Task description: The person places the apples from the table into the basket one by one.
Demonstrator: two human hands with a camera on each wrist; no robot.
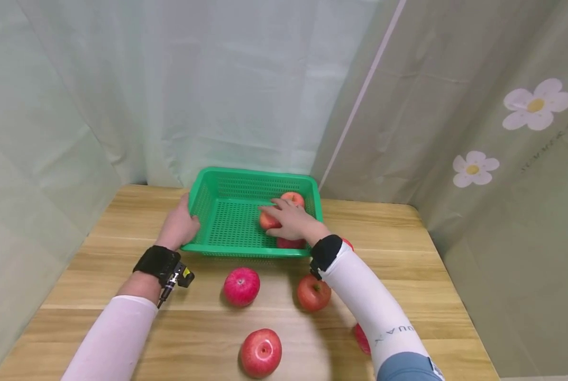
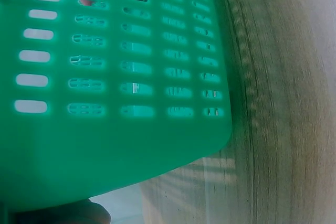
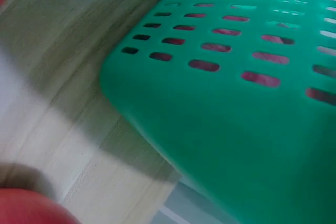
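Observation:
A green plastic basket with slotted walls stands at the back of the wooden table. My left hand grips its left rim, thumb over the inner side. My right hand reaches over the front right of the basket, thumb and fingers spread around an apple inside. Beside that apple lie a second apple at the back and a third apple at the front, partly covered by the hand. Both wrist views are filled mostly by the basket's green wall, and the fingers are largely hidden there.
In front of the basket lie a pink-red apple, an orange-red apple and a red apple. Another apple is partly behind the right sleeve. A pale curtain hangs close behind the table.

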